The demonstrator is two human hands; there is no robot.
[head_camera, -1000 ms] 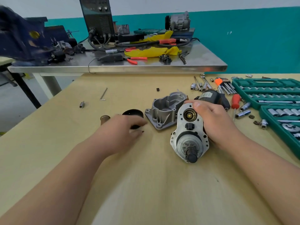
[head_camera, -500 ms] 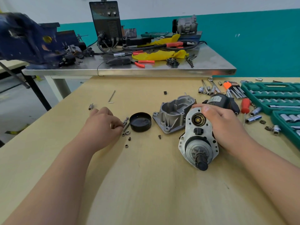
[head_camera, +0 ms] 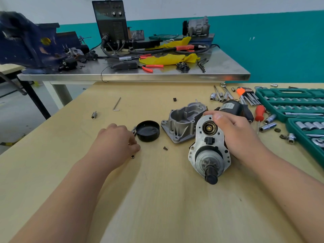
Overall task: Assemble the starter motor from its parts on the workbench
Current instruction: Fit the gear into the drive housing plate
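Note:
The starter motor body [head_camera: 209,151] lies on the wooden bench with its silver end plate and black pinion tip facing me. My right hand [head_camera: 240,137] grips it from the right, thumb on the plate's top edge. The grey aluminium housing [head_camera: 182,123] lies just left of it, open side up. A black round cap [head_camera: 148,131] sits further left. My left hand [head_camera: 115,141] rests beside the cap, its curled fingertips pinching a small fastener that is mostly hidden. A loose nut [head_camera: 132,156], bolts [head_camera: 134,130] and a screw [head_camera: 165,148] lie around it.
Green socket set cases [head_camera: 291,102] fill the right edge, with loose sockets, hex keys and a red screwdriver [head_camera: 259,114] beside them. An Allen key [head_camera: 117,104] and a socket [head_camera: 94,114] lie at the far left. A steel table [head_camera: 140,77] with tools stands behind.
My left hand left the black cap, swept left over the small fasteners, then came back towards the cap with fingertips closed. The right hand has kept hold of the motor body.

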